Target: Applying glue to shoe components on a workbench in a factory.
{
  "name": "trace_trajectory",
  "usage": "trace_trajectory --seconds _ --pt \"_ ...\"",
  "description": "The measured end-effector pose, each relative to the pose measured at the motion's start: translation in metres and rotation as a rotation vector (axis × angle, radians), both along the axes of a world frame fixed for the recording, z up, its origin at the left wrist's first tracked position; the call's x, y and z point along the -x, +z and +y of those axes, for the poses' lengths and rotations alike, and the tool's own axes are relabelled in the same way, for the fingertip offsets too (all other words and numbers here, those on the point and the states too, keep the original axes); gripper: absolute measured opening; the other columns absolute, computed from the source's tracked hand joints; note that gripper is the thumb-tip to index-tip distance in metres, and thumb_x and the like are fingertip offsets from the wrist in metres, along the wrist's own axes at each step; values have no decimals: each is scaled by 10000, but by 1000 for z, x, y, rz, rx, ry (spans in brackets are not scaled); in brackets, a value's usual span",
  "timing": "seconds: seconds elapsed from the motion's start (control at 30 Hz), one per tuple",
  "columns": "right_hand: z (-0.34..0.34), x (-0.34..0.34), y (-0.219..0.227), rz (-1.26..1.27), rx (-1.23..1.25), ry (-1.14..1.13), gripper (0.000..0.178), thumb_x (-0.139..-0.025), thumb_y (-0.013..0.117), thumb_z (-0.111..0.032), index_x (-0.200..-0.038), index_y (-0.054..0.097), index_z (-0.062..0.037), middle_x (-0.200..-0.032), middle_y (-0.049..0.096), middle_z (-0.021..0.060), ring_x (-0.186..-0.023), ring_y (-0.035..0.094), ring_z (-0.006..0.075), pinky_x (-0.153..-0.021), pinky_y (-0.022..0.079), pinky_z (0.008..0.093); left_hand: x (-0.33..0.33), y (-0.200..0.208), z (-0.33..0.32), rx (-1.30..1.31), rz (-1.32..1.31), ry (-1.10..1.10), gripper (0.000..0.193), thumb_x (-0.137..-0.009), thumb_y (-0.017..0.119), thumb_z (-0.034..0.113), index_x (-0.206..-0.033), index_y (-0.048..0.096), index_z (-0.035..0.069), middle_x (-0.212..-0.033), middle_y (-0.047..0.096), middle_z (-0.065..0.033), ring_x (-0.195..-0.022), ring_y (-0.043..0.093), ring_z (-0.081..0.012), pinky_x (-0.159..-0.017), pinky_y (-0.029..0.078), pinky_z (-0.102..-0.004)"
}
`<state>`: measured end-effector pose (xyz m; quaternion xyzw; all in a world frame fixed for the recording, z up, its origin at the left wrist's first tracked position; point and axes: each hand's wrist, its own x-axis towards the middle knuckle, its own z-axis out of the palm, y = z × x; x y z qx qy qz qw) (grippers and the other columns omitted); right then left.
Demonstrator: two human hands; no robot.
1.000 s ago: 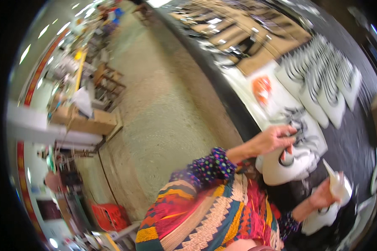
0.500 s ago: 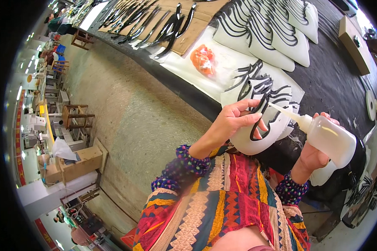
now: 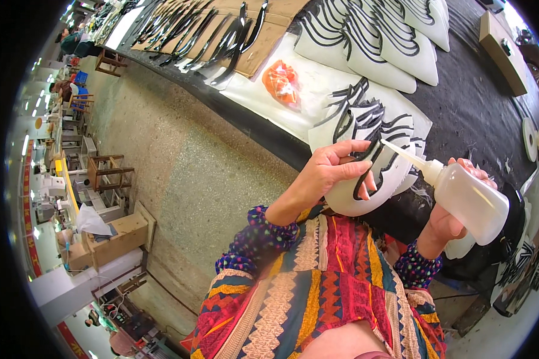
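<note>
My left hand point(image 3: 332, 170) pinches a white curved panel point(image 3: 356, 207) at its black edging, with thumb and fingers on both sides of the strip. In my right hand point(image 3: 444, 222) is a translucent squeeze bottle point(image 3: 472, 200), tilted with its long thin nozzle point(image 3: 404, 154) pointing left. The nozzle tip is at the black edging just beyond my left fingertips; whether it touches cannot be made out. Under and behind the held panel lies a fanned stack of similar white panels point(image 3: 422, 122) with black strips.
More black-trimmed white panels point(image 3: 395, 75) overlap at the table's far side. Black strips point(image 3: 236, 42) lie on brown cardboard point(image 3: 278, 18), near an orange item in clear plastic point(image 3: 281, 84). A cardboard box point(image 3: 503, 54) and white roll point(image 3: 529, 139) are at right. Stools point(image 3: 109, 172) stand left.
The whole view has shifted slightly. The bottle's nozzle tip has moved a little along the black edging, while both hands keep their grip.
</note>
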<state>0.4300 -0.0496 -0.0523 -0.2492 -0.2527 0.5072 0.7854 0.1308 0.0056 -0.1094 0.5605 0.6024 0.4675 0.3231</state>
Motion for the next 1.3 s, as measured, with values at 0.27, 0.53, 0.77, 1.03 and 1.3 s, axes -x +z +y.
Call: trace_trajectory --seconds 0.27,0.53,0.77,1.03,1.3 --pt "2 16 10 -80 18 -71 688 -739 635 -312 -1205 327 91 -1235 382 240 -1172 352 346 -1006 270 417 8 -6 2 -25 -122 -196 492 -579 708 67 -1029 511 39 -940 508 -121 -900 513 -292 -769 421 -324" --pt "-81 -37 58 -250 87 -307 735 -711 671 -301 -1207 305 99 -1260 351 238 -1188 329 347 -1044 200 411 -83 -6 -34 32 -277 -421 462 -594 675 3 -990 442 51 -927 485 -111 -855 518 -306 -715 426 -358" --pt "-105 -33 72 -303 152 -325 723 -730 655 -310 -1204 298 102 -1257 357 227 -1180 348 320 -1031 234 390 -95 12 -87 -196 1 -384 142 -732 550 129 -819 450 77 -701 536 -53 -694 566 -223 -575 458 -311" --pt "-115 -38 76 -293 186 -352 709 -744 641 -300 -1213 284 95 -1265 347 229 -1191 337 321 -1030 235 392 -81 41 -83 152 -25 -582 232 -792 550 226 -870 425 47 -539 539 -132 -534 567 -319 -463 440 -385" --pt "-119 -32 82 -372 198 -374 702 -731 658 -295 -1206 295 73 -1244 366 226 -1175 353 330 -1029 236 399 -64 41 -76 313 -412 -719 456 -692 664 260 -1034 495 10 -768 570 -233 -713 581 -336 -634 461 -367"
